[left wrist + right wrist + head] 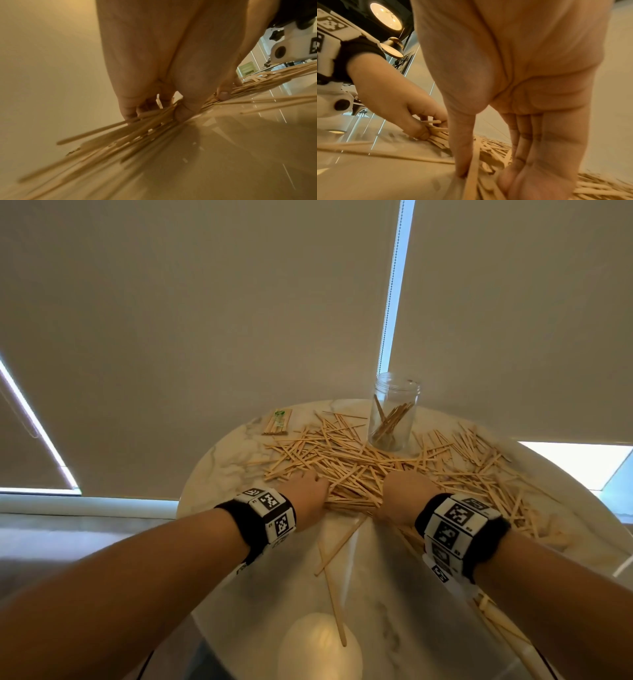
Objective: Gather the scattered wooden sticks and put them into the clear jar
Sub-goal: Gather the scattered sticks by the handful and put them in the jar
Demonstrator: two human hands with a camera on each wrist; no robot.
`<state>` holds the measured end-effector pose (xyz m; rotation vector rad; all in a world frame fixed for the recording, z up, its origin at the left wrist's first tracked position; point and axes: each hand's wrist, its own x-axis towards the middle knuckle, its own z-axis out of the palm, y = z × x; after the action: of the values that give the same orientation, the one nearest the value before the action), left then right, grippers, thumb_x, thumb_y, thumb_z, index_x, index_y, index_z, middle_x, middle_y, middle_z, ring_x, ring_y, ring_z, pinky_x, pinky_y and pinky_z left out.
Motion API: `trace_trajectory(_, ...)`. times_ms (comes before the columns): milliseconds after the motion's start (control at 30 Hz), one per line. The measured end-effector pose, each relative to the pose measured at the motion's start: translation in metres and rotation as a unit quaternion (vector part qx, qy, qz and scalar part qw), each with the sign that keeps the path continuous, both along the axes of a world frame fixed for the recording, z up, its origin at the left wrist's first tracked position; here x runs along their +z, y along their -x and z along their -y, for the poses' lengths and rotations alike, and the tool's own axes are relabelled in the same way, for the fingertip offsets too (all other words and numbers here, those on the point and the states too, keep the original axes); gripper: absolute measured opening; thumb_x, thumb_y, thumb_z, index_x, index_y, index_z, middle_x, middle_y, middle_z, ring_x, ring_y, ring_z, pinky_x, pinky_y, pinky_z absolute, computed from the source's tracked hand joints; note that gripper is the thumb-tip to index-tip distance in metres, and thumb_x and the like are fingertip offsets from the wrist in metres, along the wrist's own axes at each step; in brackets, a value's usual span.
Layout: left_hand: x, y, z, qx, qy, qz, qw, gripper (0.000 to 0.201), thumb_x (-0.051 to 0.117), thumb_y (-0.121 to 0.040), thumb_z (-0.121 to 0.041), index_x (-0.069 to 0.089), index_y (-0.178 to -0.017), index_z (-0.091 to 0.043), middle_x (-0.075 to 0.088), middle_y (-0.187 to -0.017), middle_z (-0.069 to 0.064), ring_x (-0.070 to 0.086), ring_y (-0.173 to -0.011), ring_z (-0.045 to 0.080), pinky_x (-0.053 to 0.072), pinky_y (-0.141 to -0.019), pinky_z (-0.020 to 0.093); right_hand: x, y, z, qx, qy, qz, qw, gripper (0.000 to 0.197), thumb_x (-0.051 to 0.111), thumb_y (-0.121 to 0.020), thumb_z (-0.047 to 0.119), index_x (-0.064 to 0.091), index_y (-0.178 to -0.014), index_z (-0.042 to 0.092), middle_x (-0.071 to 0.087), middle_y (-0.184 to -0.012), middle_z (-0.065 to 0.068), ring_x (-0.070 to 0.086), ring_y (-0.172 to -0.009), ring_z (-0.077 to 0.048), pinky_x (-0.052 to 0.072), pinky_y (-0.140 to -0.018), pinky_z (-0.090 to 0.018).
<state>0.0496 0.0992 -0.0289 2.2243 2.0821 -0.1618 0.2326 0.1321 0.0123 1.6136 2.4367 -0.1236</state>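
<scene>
- Wooden sticks (356, 470) heaped mid-table, before the clear jar (394, 412); probably light, stiff, slippery, likely to splay, so clamp bundles mid-length
- Left hand (310, 491) pinches one bundle end; right hand (404, 494) presses straight fingers into the heap
- Marble table (222, 467) beneath

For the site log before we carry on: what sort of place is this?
Likely an indoor room, a home or office corner rather than a workshop: a round marble-look table stands by windows with roller blinds drawn, and round ceiling lamps show overhead.
</scene>
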Motion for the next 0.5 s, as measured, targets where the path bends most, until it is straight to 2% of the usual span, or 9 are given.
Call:
trace_trajectory(100, 0.004, 0.002, 0.001, -0.013, -0.009, 0.011, 1.0, 0.032, 0.044, -0.101, -0.026, 0.042, -0.129, -0.011, 0.05, -0.133, 0.014, 0.048, -0.119, 0.034, 0.043, -0.1, 0.048, 0.0, 0.0, 0.002, -0.004, 0.014, -0.01, 1.0, 0.03, 0.064, -0.093, 0.034, 0.068, -0.109, 0.009, 0.059, -0.091, -0.003, 0.056, -0.085, -0.021, 0.047, -0.071, -0.028)
trace_trajectory(167, 0.009, 0.004, 0.001, -0.018, -0.023, 0.007, 1.0, 0.024, 0.041, -0.101, -0.023, 0.041, -0.123, -0.014, 0.058, -0.122, 0.013, 0.054, -0.105, 0.033, 0.046, -0.09, 0.044, -0.001, 0.001, 0.003, 0.003, 0.016, -0.009, 1.0, 0.029, 0.062, -0.094, 0.03, 0.067, -0.111, 0.008, 0.059, -0.092, -0.003, 0.056, -0.084, -0.021, 0.045, -0.07, -0.028)
trace_trajectory(233, 0.015, 0.005, 0.0, -0.032, -0.037, -0.005, 0.999, 0.022, 0.037, -0.101, -0.017, 0.041, -0.122, -0.014, 0.059, -0.12, 0.014, 0.053, -0.099, 0.031, 0.043, -0.083, 0.04, -0.001, 0.002, 0.004, 0.01, 0.018, -0.003, 1.0, 0.028, 0.061, -0.095, 0.028, 0.066, -0.112, 0.007, 0.059, -0.091, -0.004, 0.055, -0.083, -0.021, 0.045, -0.07, -0.028)
trace_trajectory(333, 0.02, 0.009, -0.001, -0.065, -0.047, -0.033, 0.996, 0.031, 0.035, -0.102, -0.014, 0.041, -0.132, -0.012, 0.053, -0.128, 0.013, 0.051, -0.109, 0.032, 0.041, -0.092, 0.042, -0.001, 0.001, 0.005, 0.016, 0.024, 0.0, 1.0, 0.026, 0.061, -0.096, 0.028, 0.065, -0.111, 0.008, 0.058, -0.092, -0.004, 0.055, -0.084, -0.021, 0.045, -0.07, -0.029)
trace_trajectory(367, 0.021, 0.01, -0.001, -0.076, -0.051, -0.042, 0.995, 0.029, 0.035, -0.102, -0.014, 0.042, -0.13, -0.013, 0.053, -0.125, 0.012, 0.052, -0.107, 0.031, 0.042, -0.091, 0.042, -0.001, 0.0, 0.005, 0.015, 0.027, -0.002, 1.0, 0.025, 0.061, -0.096, 0.028, 0.065, -0.11, 0.008, 0.057, -0.091, -0.003, 0.055, -0.084, -0.021, 0.045, -0.07, -0.028)
trace_trajectory(433, 0.023, 0.012, -0.003, -0.089, -0.068, -0.045, 0.993, 0.015, 0.039, -0.105, -0.019, 0.044, -0.118, -0.014, 0.056, -0.113, 0.009, 0.052, -0.093, 0.028, 0.046, -0.084, 0.041, -0.001, -0.003, 0.005, 0.017, 0.019, -0.008, 1.0, 0.021, 0.061, -0.095, 0.027, 0.065, -0.106, 0.009, 0.055, -0.084, -0.001, 0.055, -0.083, -0.021, 0.044, -0.07, -0.028)
trace_trajectory(500, 0.026, 0.014, -0.005, -0.089, -0.07, -0.031, 0.993, 0.019, 0.039, -0.107, -0.033, 0.045, -0.108, -0.015, 0.056, -0.099, 0.005, 0.053, -0.084, 0.025, 0.049, -0.078, 0.042, -0.002, -0.006, 0.004, 0.016, 0.02, -0.008, 1.0, 0.014, 0.059, -0.096, 0.024, 0.063, -0.096, 0.011, 0.05, -0.073, 0.001, 0.055, -0.08, -0.02, 0.044, -0.068, -0.028)
